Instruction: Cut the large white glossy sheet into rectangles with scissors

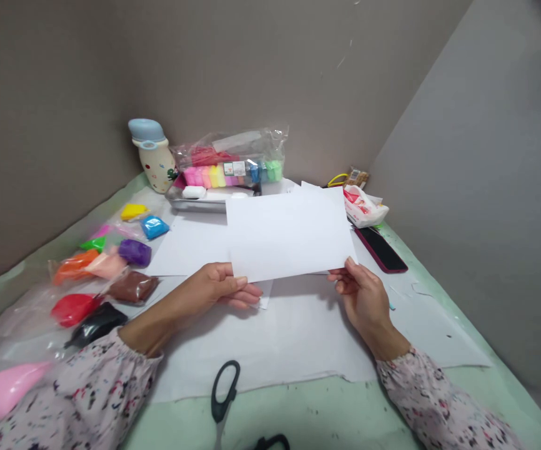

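A blank white sheet of paper [292,234] is held up over the table between my two hands. My left hand [223,285] pinches its lower left corner between thumb and fingers. At the lower right corner, my right hand [362,287] grips the sheet the same way, thumb on top. Beneath them, more white paper [308,337] covers the table, with a small paper corner showing by my left fingertips. A pair of scissors [226,394] with dark handles lies near the front edge, partly cut off by the frame.
Several bags of coloured clay [134,252] lie along the left. Behind stand a bottle [155,159] and a metal tray [200,204] beneath a clear bag of colourful clay [233,172]. A phone [380,250] and a tissue pack [367,209] rest at the right, near the wall.
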Motion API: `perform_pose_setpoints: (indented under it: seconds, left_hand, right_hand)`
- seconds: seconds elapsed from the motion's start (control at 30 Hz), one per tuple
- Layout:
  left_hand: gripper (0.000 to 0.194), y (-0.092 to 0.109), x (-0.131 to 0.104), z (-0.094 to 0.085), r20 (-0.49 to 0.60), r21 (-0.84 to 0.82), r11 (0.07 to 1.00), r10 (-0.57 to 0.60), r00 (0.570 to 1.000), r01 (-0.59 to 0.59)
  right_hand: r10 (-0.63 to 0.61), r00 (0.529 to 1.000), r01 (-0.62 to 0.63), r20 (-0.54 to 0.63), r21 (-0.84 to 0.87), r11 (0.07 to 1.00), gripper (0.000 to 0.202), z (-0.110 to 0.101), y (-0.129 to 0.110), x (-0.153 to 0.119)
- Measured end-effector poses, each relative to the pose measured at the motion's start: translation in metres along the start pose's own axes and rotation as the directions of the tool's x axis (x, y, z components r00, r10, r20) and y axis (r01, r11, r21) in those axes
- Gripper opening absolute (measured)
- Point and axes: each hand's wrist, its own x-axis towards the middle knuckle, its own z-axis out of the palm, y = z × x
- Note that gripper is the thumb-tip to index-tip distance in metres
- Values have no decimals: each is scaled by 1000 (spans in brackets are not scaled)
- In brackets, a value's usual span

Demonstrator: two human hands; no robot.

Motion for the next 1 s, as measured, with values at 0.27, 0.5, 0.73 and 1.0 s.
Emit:
perform_pose_setpoints:
  seconds: [0.27,0.5,0.73,1.0]
  left_hand:
    - [23,1,-1,-6,109,-4,1000,29,994,-29]
    - [26,5,-3,-13,-13,160,978,137,990,-133]
    - [31,14,-8,-9,-229,218,968,172,958,-121]
    - [33,15,-10,-7,-300,262,958,192,934,-113]
  right_hand:
    - [-24,1000,24,6,-26,999,28,-3,2,4]
    - [2,992,21,124,-189,982,27,-4,2,4]
    - [97,976,15,196,-503,864,20,-4,-2,-1]
    - [70,972,70,223,-563,824,32,-1,-7,-6]
